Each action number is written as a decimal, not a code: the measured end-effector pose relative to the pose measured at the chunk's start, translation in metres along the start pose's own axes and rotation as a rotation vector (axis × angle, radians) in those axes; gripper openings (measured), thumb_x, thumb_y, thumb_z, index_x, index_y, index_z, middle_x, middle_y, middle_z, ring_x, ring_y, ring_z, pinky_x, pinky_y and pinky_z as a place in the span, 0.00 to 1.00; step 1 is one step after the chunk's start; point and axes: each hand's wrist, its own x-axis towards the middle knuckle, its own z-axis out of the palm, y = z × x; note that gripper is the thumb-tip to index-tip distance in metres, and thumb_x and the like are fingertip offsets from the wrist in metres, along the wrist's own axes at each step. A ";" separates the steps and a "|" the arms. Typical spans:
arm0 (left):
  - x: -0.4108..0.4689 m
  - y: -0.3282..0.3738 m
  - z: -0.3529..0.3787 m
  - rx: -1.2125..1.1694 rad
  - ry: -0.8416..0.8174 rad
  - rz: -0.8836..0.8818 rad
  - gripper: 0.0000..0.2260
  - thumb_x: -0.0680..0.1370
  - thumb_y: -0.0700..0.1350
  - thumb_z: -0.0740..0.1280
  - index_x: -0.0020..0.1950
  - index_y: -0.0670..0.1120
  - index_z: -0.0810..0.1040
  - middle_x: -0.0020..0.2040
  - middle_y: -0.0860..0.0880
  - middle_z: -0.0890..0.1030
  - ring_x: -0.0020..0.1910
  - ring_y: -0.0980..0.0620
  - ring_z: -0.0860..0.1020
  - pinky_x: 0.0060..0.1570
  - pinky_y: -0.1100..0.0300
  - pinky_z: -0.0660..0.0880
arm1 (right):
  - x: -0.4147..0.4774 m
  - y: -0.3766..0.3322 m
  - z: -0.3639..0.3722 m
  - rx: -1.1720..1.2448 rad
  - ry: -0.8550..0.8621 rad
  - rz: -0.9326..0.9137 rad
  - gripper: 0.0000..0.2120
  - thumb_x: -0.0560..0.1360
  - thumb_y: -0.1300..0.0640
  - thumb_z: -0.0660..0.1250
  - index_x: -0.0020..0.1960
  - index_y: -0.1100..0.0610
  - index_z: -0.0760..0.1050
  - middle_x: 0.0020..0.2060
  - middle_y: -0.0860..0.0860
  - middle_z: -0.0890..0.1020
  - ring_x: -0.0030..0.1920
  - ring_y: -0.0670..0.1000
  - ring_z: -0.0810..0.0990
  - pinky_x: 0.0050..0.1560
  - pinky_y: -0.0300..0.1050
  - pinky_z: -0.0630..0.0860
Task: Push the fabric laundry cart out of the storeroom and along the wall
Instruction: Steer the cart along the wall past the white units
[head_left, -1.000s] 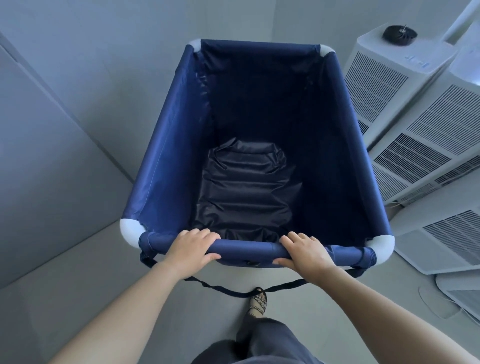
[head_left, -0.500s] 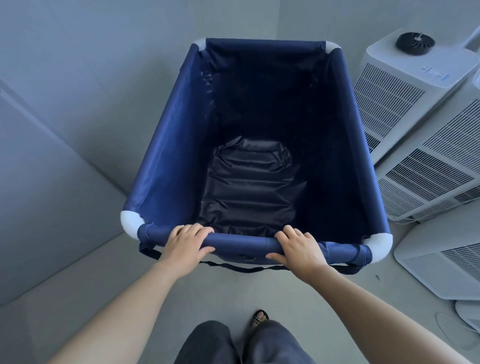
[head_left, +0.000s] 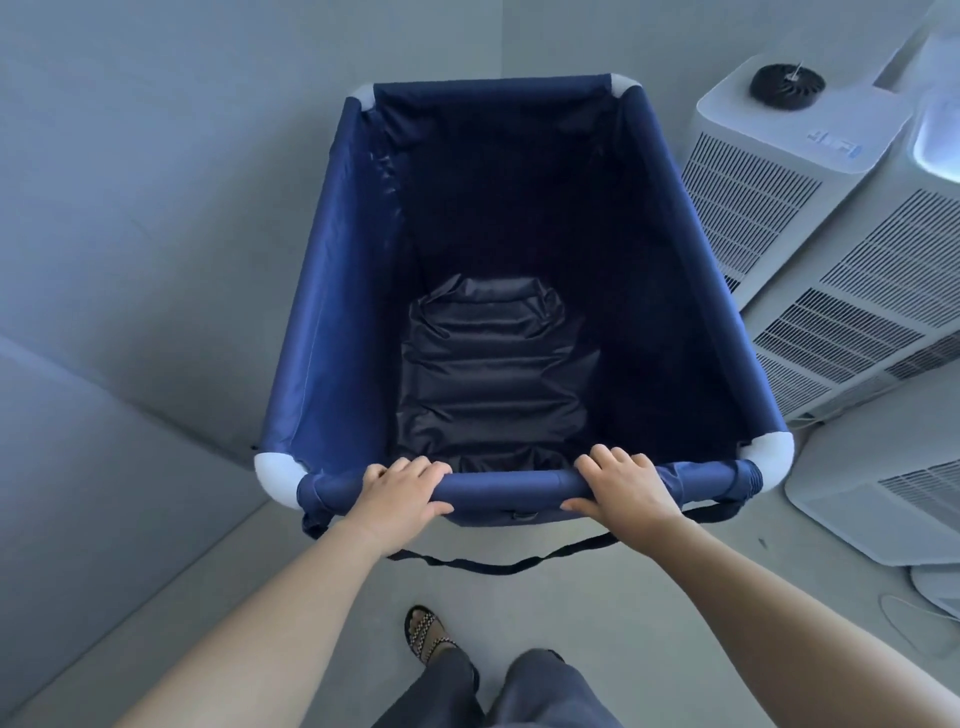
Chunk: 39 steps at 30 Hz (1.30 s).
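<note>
Your grip has not changed over the last second: your left hand (head_left: 402, 491) and right hand (head_left: 621, 491) each stay curled over the near rail (head_left: 506, 486) of the laundry cart (head_left: 337, 312), fingers on top and thumbs under it. What has changed is your stride. A sandalled foot (head_left: 423, 631) is now planted further left, and the black strap (head_left: 498, 565), drawn up half a second ago, hangs in a loop below the rail again. The cart stands on the floor (head_left: 649, 597), its far end near the corner of the wall (head_left: 156, 182), with the white vented units (head_left: 753, 208) just beside its right side, placed much as before. That suggests you are walking it slowly and remain at an early stage, and you will likely need to turn before that corner. There are small blue markings (head_left: 836, 143) on the tall unit's top, too small to read. No brand or label shows on the cart.
</note>
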 end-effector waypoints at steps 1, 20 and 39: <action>0.005 -0.002 -0.001 0.012 0.010 0.012 0.19 0.79 0.58 0.57 0.67 0.54 0.64 0.61 0.55 0.72 0.59 0.51 0.69 0.58 0.53 0.62 | 0.004 0.000 -0.001 0.003 0.003 0.016 0.23 0.76 0.36 0.55 0.59 0.53 0.67 0.53 0.50 0.73 0.52 0.52 0.72 0.52 0.47 0.67; 0.095 -0.058 -0.035 0.000 0.086 0.165 0.15 0.79 0.56 0.59 0.65 0.54 0.65 0.57 0.55 0.73 0.57 0.52 0.69 0.55 0.53 0.61 | 0.076 -0.009 -0.034 0.042 -0.033 0.175 0.24 0.77 0.37 0.54 0.63 0.53 0.65 0.57 0.51 0.71 0.56 0.53 0.71 0.57 0.48 0.67; 0.182 -0.075 -0.086 0.011 -0.015 0.148 0.16 0.80 0.56 0.58 0.66 0.55 0.64 0.60 0.56 0.71 0.59 0.51 0.68 0.58 0.54 0.60 | 0.156 0.025 -0.057 0.054 -0.003 0.193 0.23 0.76 0.37 0.54 0.60 0.54 0.66 0.55 0.51 0.72 0.53 0.53 0.72 0.54 0.49 0.67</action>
